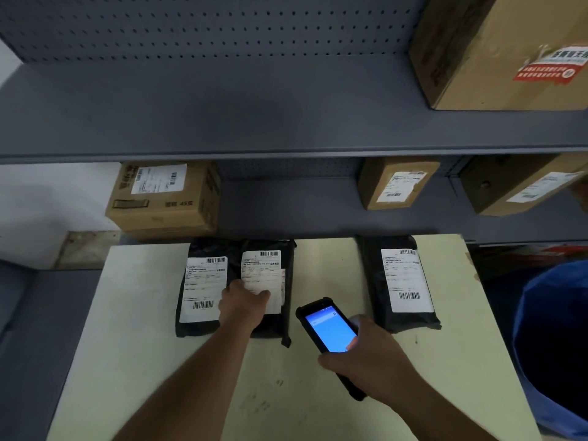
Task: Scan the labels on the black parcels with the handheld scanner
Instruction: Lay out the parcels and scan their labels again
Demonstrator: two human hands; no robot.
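In the head view, 3 black parcels are lying on the pale desk (pixel 318 393) in the lower half of the frame, each with a white label facing up. The left parcel (pixel 200 291) and the middle parcel (pixel 273 281) are sitting side by side, edges touching or overlapping, left of centre; the right parcel (pixel 397 281) is lying well apart, right of centre.

The left hand (pixel 243 305) is resting on the lower part of the middle parcel's label (pixel 262 275), fingers curled down onto it, seemingly flattening or steadying it; whether it is pinching anything I cannot tell. The right hand (pixel 366 354) is wrapping around the handheld scanner (pixel 329 329), whose blue screen is lit and whose top end is pointing up-left, towards the middle parcel.

Judging by this, the middle parcel is the one being scanned now. Nothing is showing which labels are already read, so at least 1 scan, and possibly all 3, appears to be left.
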